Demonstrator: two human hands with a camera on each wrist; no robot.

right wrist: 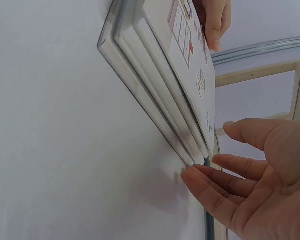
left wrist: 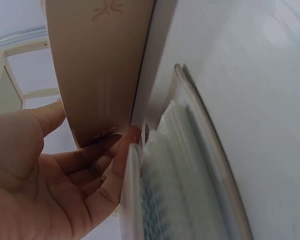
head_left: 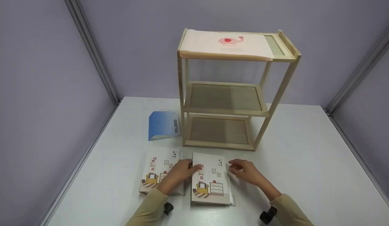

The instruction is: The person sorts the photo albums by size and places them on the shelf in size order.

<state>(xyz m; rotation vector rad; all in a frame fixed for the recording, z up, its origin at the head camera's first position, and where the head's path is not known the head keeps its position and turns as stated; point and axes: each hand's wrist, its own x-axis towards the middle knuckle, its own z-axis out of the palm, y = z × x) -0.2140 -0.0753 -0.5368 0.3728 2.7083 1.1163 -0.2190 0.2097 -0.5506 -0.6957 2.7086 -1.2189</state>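
Note:
A photo album (head_left: 213, 194) with a white illustrated cover lies flat on the table. My left hand (head_left: 180, 172) holds it at its spine, thumb on the cover; the left wrist view shows fingers against the tan spine (left wrist: 102, 65). On the other side, my right hand (head_left: 246, 171) is by the album's edge with loosely bent fingers. In the right wrist view its fingertips (right wrist: 195, 177) are close to the cover's corner; whether they touch I cannot tell. A matching album (head_left: 150, 164) lies to the left, partly hidden under my left forearm.
Behind the albums stands a wooden shelf rack (head_left: 226, 146) with three levels. A flat white item with a pink elephant print (head_left: 200, 42) covers most of its top. Left of the rack is a blue POLAROID album (head_left: 163, 124). Walls enclose the white table (head_left: 295, 150).

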